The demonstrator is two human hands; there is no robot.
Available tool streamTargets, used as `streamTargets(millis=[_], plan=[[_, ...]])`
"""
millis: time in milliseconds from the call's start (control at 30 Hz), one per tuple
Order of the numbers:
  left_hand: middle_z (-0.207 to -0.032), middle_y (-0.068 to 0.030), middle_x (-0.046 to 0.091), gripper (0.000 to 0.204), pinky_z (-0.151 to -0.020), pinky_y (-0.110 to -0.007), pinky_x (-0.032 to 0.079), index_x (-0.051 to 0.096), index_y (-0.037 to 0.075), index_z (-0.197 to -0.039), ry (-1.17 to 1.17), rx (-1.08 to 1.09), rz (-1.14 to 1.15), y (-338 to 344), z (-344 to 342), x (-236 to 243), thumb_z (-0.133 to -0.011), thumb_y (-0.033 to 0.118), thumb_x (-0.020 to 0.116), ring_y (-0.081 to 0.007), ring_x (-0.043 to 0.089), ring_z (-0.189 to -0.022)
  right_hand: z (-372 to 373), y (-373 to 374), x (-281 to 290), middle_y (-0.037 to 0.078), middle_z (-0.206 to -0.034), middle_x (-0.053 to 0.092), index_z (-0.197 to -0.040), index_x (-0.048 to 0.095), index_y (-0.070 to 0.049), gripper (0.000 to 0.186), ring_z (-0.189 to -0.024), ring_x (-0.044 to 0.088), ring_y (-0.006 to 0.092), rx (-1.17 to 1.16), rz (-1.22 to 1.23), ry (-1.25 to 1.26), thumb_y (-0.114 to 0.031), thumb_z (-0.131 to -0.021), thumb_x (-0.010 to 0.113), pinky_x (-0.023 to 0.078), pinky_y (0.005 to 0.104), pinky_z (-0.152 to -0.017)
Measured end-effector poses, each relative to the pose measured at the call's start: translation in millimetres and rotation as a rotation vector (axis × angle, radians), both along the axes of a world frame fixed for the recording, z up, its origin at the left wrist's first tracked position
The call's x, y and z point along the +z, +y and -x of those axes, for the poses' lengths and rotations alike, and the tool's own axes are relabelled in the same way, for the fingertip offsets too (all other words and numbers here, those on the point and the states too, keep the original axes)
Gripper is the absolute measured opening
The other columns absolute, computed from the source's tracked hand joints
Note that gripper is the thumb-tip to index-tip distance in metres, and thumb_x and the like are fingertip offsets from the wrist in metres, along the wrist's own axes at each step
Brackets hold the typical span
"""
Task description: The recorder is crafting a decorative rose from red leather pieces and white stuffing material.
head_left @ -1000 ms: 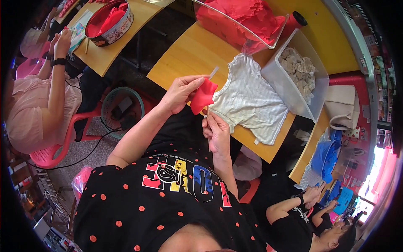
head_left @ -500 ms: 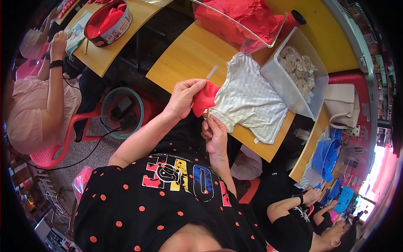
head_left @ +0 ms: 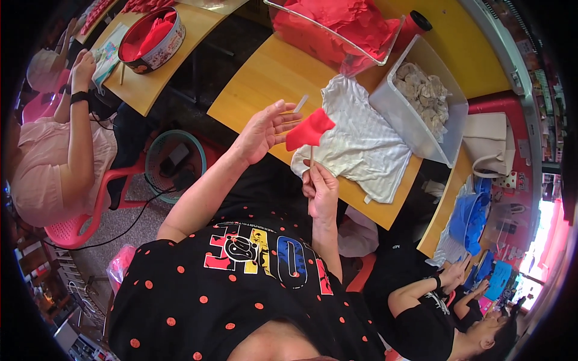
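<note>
My right hand (head_left: 320,188) is closed on a thin wooden stick (head_left: 312,155), which stands up under a crumpled red piece (head_left: 307,132) of soft material. My left hand (head_left: 270,127) is just left of the red piece, open with its fingers apart and nothing visible in its grasp. A short pale strip (head_left: 302,103) is above my left fingers. Behind the red piece a wrinkled white T-shirt (head_left: 361,144) lies on the wooden table (head_left: 235,96).
At the back are a clear bin (head_left: 385,58) of red pieces and a bin (head_left: 444,157) of pale crumpled material. A round tin (head_left: 161,60) stands on the left table. A basket (head_left: 152,144) is on the floor. Co-workers sit at left (head_left: 72,150) and lower right (head_left: 421,325).
My left hand has let go of the red piece and opened. The red piece and stick, in my right hand, have shifted right, with the piece now more upright on the stick.
</note>
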State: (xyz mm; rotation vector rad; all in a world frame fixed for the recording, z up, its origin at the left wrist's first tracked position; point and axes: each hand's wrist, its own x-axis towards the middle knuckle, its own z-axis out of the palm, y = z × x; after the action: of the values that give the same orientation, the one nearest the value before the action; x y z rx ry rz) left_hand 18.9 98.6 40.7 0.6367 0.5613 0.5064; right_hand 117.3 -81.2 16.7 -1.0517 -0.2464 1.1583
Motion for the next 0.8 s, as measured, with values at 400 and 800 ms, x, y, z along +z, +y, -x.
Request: streamTargets(millis=[400,800], plan=[[-0.086,-0.0074,0.066,0.020,-0.064,-0.025,0.052,0.063,0.000,-0.094,0.127,0.069,0.025,-3.0,-6.8,6.5,-0.086,0.018,0.067,-0.0124,0.063,-0.072,-0.5,-16.7,1.4,0.001,-0.070,0.055,-0.111,0.062,0.002,0.023,-0.050,0.036,0.0017,0.174,0.102,-0.098,-0.011,-0.094,0.054,0.025,0.0160,-0.043],[-0.064,0.0015,0.056,0.026,-0.052,-0.019,0.045,0.060,0.004,-0.085,0.111,-0.061,0.103,-16.9,0.6,4.3,-0.092,0.029,0.059,-0.0067,0.054,-0.053,-127.0,-34.0,14.5,0.013,-0.090,0.061,-0.106,0.062,0.001,0.023,-0.077,0.059,0.0288,-0.280,0.632,-1.750,-0.013,-0.089,0.058,0.048,0.0345,-0.068]])
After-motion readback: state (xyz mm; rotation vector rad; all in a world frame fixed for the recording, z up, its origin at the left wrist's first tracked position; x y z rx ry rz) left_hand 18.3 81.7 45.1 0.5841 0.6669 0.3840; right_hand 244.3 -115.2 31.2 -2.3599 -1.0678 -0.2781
